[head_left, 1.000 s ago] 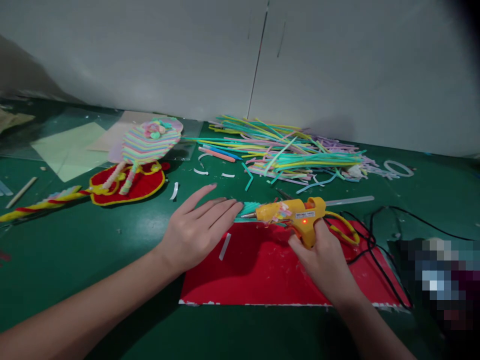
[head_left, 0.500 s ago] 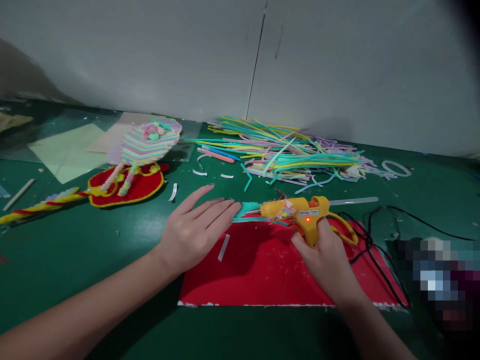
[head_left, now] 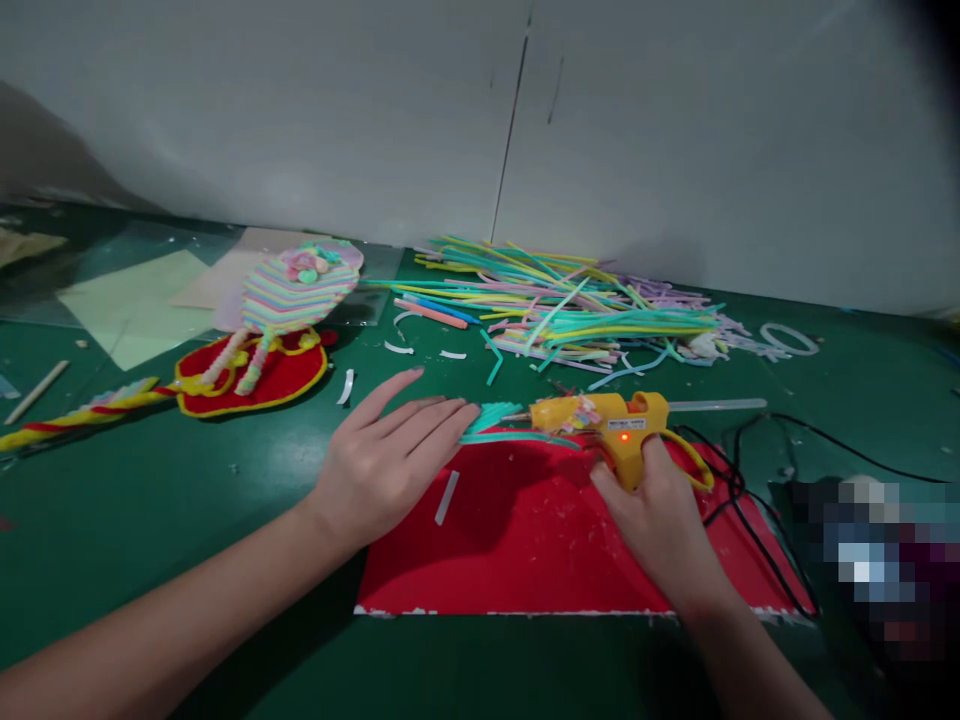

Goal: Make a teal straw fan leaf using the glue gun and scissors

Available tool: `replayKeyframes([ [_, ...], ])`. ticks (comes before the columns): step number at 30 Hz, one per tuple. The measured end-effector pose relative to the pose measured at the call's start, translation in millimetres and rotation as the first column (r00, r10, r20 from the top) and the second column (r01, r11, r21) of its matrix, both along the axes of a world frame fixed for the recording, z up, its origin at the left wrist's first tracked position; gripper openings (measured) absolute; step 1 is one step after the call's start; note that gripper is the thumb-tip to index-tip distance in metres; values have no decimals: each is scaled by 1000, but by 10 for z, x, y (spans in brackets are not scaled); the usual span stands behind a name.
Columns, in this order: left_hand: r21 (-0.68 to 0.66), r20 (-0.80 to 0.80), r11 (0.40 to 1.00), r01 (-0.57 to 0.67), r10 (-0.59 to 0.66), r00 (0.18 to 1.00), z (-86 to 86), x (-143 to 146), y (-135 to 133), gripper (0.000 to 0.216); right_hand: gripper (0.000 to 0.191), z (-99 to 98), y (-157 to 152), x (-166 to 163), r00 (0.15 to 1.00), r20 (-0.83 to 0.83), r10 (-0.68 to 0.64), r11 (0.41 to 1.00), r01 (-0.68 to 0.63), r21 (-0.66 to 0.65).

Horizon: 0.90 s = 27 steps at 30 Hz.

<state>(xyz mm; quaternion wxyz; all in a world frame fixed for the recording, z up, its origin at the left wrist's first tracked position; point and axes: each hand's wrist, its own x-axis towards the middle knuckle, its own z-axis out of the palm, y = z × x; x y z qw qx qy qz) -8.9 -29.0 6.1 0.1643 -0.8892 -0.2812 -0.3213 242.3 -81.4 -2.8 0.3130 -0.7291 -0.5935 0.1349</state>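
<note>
My left hand (head_left: 397,455) lies palm down with its fingers stretched out, the fingertips over one end of a teal pipe-cleaner piece (head_left: 499,417). How much of that piece lies under the fingers is hidden. My right hand (head_left: 652,510) is wrapped round the handle of a yellow hot glue gun (head_left: 622,425), whose red light is lit. Its metal nozzle points left and meets the teal piece, or hovers just above it; I cannot tell which. A clear glue stick (head_left: 720,405) juts from the gun's back. Beneath both hands lies a red board (head_left: 525,540) with a white strip (head_left: 448,497) on it.
Behind my hands lies a heap of pastel pipe cleaners (head_left: 600,310). To the left are a striped pipe-cleaner figure (head_left: 300,295), a red heart-like piece with yellow edging (head_left: 292,380) and a green paper sheet (head_left: 142,305). A black cord (head_left: 739,470) loops at the right.
My right hand has drawn the glue gun slightly to the right, so its nozzle now sits nearer the right end of the teal piece. My left hand has barely shifted.
</note>
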Motion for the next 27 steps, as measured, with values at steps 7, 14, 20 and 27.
replayKeyframes([
  [7, 20, 12, 1000, -5, 5, 1000, 21, -9, 9, 26, 13, -2, -1, 22, 1000, -2, -14, 1000, 14, -13],
  [14, 19, 23, 1000, -1, 1, 1000, 15, -10, 3, 27, 17, -20, -2, 70, 1000, -8, -13, 999, 13, -32],
  [20, 15, 28, 1000, -5, 4, 1000, 40, 6, 7, 26, 16, -19, 6, 73, 1000, -6, -17, 1000, 17, 7],
  [27, 8, 30, 1000, 4, -4, 1000, 42, -6, 6, 27, 20, -48, 8, 91, 1000, -6, -17, 1000, 17, 16],
])
